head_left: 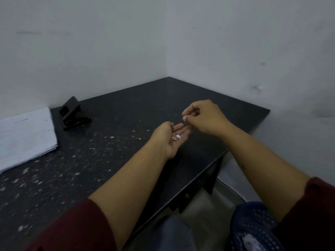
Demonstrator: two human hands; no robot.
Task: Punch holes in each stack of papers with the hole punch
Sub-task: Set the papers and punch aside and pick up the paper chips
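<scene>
The hole punch [73, 115] sits on the dark table [145, 98] at the far left, near the wall, with its lever raised and nothing in its slot. Just beside it, further left, lies a stack of papers [25, 134], squared up and partly cut off by the edge of the view; small dark marks near its right edge may be punched holes, but they are too small to be sure. Only this one stack shows.

Neither hand is on the punch or the papers. Both are well apart from them, over the right part of the table. The left hand [172, 138] is turned palm up, its fingers relaxed and nearly straight, and a few small white paper bits [176, 137] lie in the palm, most likely the discs the punch leaves behind. The right hand [203, 115] hovers just above and beyond it, with fingertips [184, 117] curled in toward the thumb as if pinching something tiny; whether a bit is actually held between them cannot be made out.

More pale specks are scattered over the table top. Below the table's near edge on the right stands a blue perforated basket [253, 227] with something white inside.

Judging from this, the punching looks finished or paused, and the person is gathering the waste. Whether other stacks remain unpunched cannot be told from here.
</scene>
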